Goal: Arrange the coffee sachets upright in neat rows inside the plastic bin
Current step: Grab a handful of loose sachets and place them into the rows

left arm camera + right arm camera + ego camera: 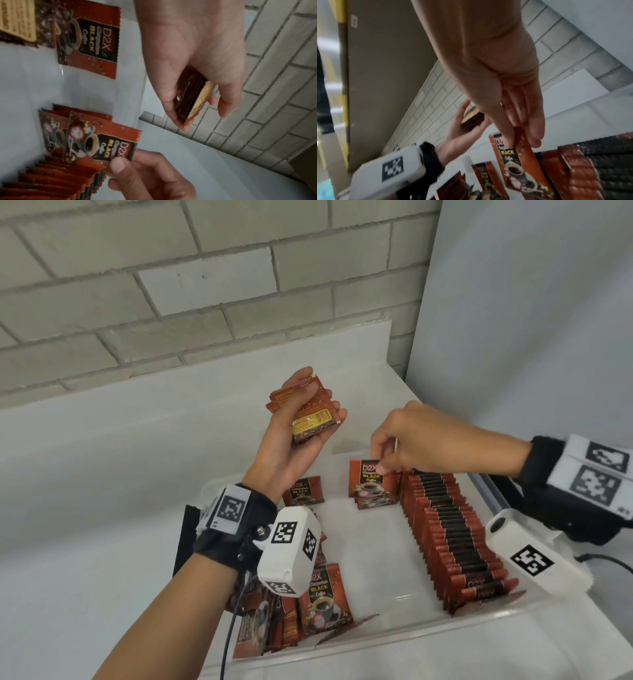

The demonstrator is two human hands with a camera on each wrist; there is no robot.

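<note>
Our right hand [421, 440] pinches a single coffee sachet [371, 484] by its top edge, thumb in front and fingertips [534, 140] behind, so this grip is narrow and closed on that one packet. The sachet hangs upright, printed face toward us, its lower edge down inside the clear plastic bin [394, 642]. Just behind it stand a few more upright packets, and directly to the right of the grip runs the long row of sachets [455, 539], packed tight on edge along the bin's right side from the far end to the near wall.

To the left of the right grip, and higher, our left hand [301, 426] is raised palm up with a small stack of sachets [308, 412] held between the thumb on top and the curled fingers beneath; the stack shows its yellow-panelled back. This grip is closed round the stack, above the bin's far left part.

Below the left hand one loose sachet [303, 491] lies face up on the bin floor. Nearer to us, under the left wrist camera, a loose heap of sachets [291, 618] leans in the bin's near left corner, some face out, some tilted.

The bin sits on a white surface [102, 508], with a pale brick wall [171, 285] beyond.
</note>
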